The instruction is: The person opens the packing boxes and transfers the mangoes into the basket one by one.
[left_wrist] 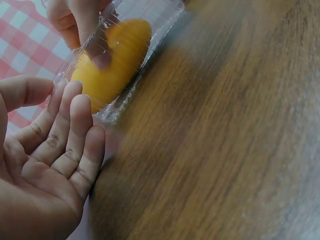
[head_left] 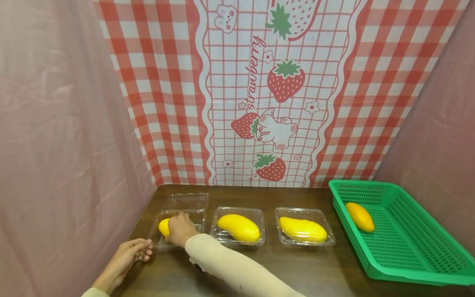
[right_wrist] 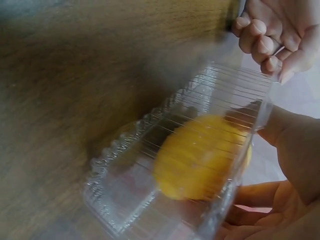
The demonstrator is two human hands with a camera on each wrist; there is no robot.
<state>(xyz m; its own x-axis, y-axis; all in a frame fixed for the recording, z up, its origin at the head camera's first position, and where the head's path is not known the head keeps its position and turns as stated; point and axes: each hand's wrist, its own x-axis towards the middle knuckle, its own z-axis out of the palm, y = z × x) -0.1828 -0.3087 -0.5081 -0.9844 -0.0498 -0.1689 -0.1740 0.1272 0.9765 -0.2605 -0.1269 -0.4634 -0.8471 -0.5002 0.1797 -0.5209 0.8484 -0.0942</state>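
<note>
Red-and-white checked backdrop cloth [head_left: 237, 90] with strawberry print behind, pink drape [head_left: 67, 144] on the left. Below, brown wood-look counter [head_left: 315, 268]. Green basket [head_left: 356, 243] at far right, 1 basket mango [head_left: 360, 217] lying by its left wall. Then 3 clear boxes in a row: right box [head_left: 319, 214] and middle box [head_left: 256, 214] look closed, right mango [head_left: 302, 230] and middle mango [head_left: 239, 229] inside, 1 each. Left box [head_left: 200, 216] has its lid [head_left: 187, 202] folded back, away from me.

2 hands, both at the left box. My right hand [head_left: 181, 229] is clamped on the held mango [left_wrist: 125, 50], thumb on 1 side, fingers on the other; fruit is down within the box walls. My left hand [head_left: 130, 253] is at the box's left edge, thumb and fingertip apparently pinching the rim, other fingers loosely bent.

Doing it well, my judgement: steady the box with a light pinch only; thin plastic probably flexes and could slide on smooth wood. Lay the mango lengthwise along the long side so nothing pokes above the rim. Let it touch base before loosening the fingers; a drop might bruise it or set it rolling. Lift fingers straight up, clear of the walls. Can't tell if the mango rests on the base: my hand covers it in the head view, right wrist view is blurry.
</note>
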